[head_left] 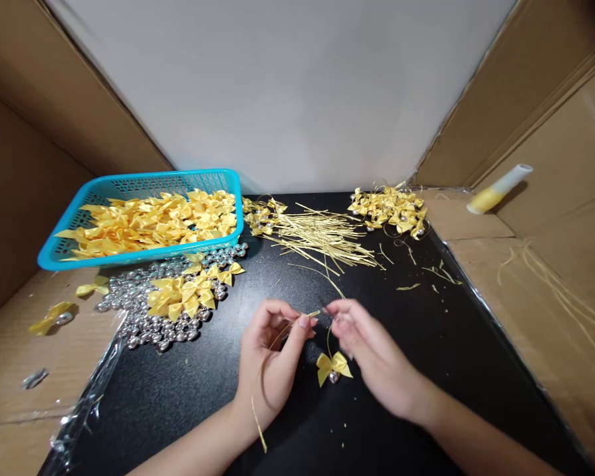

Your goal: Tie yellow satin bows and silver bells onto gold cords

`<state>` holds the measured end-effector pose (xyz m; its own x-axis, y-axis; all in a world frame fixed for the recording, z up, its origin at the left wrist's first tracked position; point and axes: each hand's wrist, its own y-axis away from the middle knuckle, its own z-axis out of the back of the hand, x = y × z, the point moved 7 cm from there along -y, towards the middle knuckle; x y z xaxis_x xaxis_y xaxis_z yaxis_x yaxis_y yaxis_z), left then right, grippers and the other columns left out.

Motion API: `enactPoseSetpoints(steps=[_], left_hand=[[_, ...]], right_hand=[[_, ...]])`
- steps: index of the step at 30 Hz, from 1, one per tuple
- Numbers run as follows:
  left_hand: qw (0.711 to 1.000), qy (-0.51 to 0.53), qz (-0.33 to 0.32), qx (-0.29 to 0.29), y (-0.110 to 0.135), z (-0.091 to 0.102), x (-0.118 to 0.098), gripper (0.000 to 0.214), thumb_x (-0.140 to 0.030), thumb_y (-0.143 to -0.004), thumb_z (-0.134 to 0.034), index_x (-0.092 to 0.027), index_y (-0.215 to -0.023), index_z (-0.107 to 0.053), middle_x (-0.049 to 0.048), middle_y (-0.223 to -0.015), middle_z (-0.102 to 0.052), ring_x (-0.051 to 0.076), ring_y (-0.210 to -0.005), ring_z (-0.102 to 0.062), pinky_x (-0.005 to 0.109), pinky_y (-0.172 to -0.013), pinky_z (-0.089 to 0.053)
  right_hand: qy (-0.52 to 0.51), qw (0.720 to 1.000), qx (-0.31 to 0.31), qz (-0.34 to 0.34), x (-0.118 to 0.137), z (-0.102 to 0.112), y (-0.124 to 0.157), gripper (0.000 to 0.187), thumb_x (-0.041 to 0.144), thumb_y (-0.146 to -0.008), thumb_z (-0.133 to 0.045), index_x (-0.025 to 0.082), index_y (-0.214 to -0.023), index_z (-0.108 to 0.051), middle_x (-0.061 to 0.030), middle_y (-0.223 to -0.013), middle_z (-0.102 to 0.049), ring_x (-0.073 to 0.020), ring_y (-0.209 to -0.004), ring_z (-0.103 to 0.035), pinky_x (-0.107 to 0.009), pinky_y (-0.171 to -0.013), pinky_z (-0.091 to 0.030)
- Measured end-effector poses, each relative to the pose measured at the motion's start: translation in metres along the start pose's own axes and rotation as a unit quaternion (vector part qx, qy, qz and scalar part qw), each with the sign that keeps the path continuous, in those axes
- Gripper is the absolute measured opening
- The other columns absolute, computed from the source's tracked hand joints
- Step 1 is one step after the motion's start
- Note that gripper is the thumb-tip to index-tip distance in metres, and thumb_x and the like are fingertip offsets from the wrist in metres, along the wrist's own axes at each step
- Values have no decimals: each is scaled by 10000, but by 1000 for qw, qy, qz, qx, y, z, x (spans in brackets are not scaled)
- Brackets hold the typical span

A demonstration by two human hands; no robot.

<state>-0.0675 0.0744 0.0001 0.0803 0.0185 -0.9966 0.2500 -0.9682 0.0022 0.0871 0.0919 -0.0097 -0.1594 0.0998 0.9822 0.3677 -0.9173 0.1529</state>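
Note:
My left hand (272,354) pinches a thin gold cord (258,390) between thumb and fingers; its loose end trails down past my wrist. My right hand (369,357) pinches the same cord just to the right, fingertips almost touching the left ones. Below and between the hands a yellow satin bow with a small silver bell (333,367) hangs or rests on the black table (426,344), threaded on the cord.
A teal basket (79,205) full of yellow bows sits back left. Silver bells (149,311) with loose bows lie in front of it. Cut gold cords (322,235) and finished bows (391,210) lie at the back. Cardboard walls stand either side; a yellow-white tube (498,188) lies right.

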Motion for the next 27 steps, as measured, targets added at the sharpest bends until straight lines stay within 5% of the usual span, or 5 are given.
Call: enactPoseSetpoints(steps=[4, 8, 21, 27], left_hand=[[1000, -7, -20, 3, 0, -1, -4, 141, -202, -797, -685, -203, -802, -545, -22, -687, -685, 113, -630, -680, 188, -628, -554], [1000, -18, -19, 12, 0, -2, -3, 129, -192, -811, -674, -207, -807, -546, -26, -698, -686, 100, -642, -674, 174, -640, -549], [1000, -23, -13, 13, 1, -3, -1, 140, -194, -800, -682, -200, -800, -542, -21, -695, -673, 117, -645, -677, 201, -642, -554], [1000, -23, -10, 13, 1, -3, 1, 142, -210, -799, -683, -198, -794, -542, -13, -696, -680, 135, -656, -689, 219, -640, -560]], right_hand=[[-80, 996, 28, -18, -11, -33, 9, 374, 502, -970, -358, 217, -1080, -572, -34, -869, -592, -152, -810, -573, -276, -763, -463], [-102, 994, 5, -46, -20, -30, 11, 368, 521, -958, -379, 230, -1088, -563, -54, -983, -609, -154, -864, -583, -298, -837, -460], [-116, 991, -19, -68, -24, -28, 10, 433, 596, -908, -425, 218, -1051, -579, -64, -976, -608, -141, -800, -559, -249, -734, -476], [-146, 985, -18, -90, -30, -31, 10, 458, 618, -895, -430, 229, -1093, -568, -31, -816, -558, -129, -691, -524, -220, -605, -453]])
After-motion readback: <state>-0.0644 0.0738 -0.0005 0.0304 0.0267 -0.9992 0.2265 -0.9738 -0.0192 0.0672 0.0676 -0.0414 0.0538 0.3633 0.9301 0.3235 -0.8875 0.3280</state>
